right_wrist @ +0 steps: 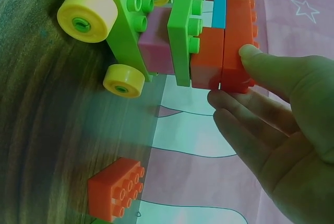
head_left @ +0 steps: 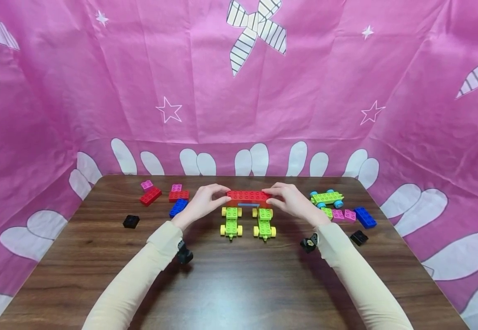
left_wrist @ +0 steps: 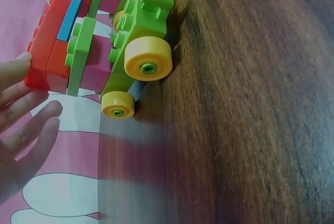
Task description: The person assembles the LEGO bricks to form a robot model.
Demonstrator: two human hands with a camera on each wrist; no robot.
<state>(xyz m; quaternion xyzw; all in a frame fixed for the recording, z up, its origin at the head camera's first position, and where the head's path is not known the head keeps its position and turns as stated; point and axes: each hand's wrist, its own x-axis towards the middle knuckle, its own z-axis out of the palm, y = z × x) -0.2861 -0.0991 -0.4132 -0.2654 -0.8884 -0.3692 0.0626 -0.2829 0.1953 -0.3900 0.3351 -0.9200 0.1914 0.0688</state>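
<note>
My left hand (head_left: pixel 202 204) pinches the left end of a long red brick (head_left: pixel 249 196), thumb on its studded top corner and fingers at its end. At the opposite end my right hand (head_left: pixel 294 204) pinches it in the same way. Beneath the long brick are shorter red bricks (right_wrist: pixel 206 59) with a thin blue piece (left_wrist: pixel 69 18) between them. These sit right at two light green plates (right_wrist: pixel 180 38), each raised on a pink brick (left_wrist: pixel 96 63). Below stand two green wheeled bases (head_left: pixel 231 227) (head_left: pixel 264 228) with yellow wheels (left_wrist: pixel 148 58), side by side on the table.
At the left lie red bricks (head_left: pixel 151 196), pink bricks (head_left: pixel 147 185), a blue brick (head_left: pixel 179 208) and a black brick (head_left: pixel 131 222). On the right are a green base with blue wheels (head_left: pixel 327 198), pink bricks (head_left: pixel 338 215), a blue brick (head_left: pixel 364 217) and a black brick (head_left: pixel 359 237).
</note>
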